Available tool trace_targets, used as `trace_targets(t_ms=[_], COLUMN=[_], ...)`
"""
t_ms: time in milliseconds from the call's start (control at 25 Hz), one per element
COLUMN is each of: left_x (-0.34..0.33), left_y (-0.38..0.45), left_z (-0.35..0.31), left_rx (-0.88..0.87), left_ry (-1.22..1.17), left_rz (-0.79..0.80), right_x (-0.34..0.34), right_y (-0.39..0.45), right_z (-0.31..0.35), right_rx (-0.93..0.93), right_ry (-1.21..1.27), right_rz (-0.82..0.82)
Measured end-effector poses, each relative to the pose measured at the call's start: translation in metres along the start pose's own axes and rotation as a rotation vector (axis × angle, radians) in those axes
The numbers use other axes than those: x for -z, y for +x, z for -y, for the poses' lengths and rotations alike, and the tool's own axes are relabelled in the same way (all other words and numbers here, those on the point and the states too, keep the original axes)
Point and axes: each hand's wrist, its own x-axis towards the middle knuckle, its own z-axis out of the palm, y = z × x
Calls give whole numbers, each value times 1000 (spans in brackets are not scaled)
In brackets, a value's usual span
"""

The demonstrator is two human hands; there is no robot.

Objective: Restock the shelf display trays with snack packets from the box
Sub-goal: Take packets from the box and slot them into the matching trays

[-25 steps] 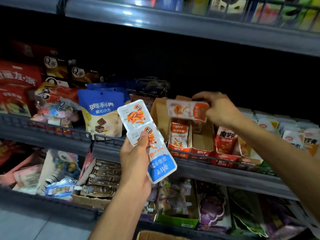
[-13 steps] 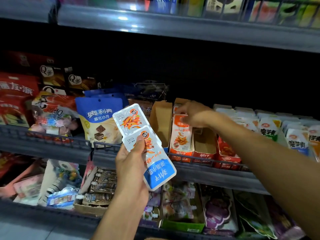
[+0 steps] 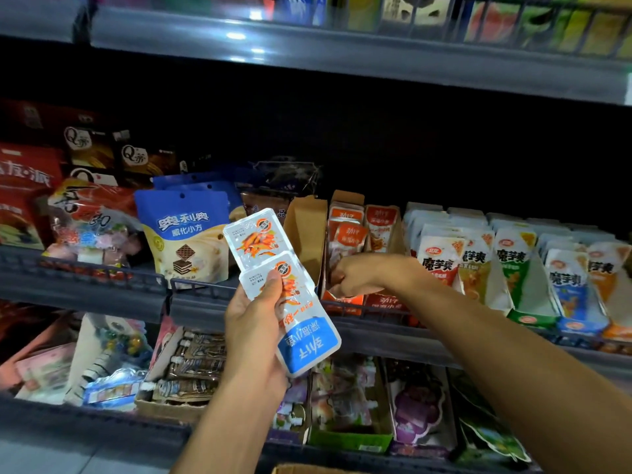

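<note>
While left hand holds packets, right hand has dropped lower.

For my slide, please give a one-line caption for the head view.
Left hand holds white-and-blue snack packets while right hand reaches into the brown cardboard display tray.

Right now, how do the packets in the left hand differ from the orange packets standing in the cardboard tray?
The held packets carry a blue band and sit tilted and upside down, fanned in the left hand; the tray packets have orange bands and stand upright in the cardboard tray. Both show similar white bodies with orange artwork.
</note>
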Motion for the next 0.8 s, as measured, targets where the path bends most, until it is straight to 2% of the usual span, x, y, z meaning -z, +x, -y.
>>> trace_targets(t_ms=[120,200,320,480,800], left_x=[1,3,4,5,2], left_y=[0,1,2,3,3], left_z=[0,-1,-5,-10,-6], left_rx=[3,-4,-11,-9,-2], left_ry=[18,30,27,4,-13], left_rz=[12,7,7,23,29], right_x=[2,1,-4,-11,-18], right_y=[13,18,19,23,17], right_z=[-5,-3,0,4,3], right_rx=[-114,-125,-113,-134,-79], right_ry=[-40,-14,44,-2,-40], right_rz=[111,108,39,-160,-235])
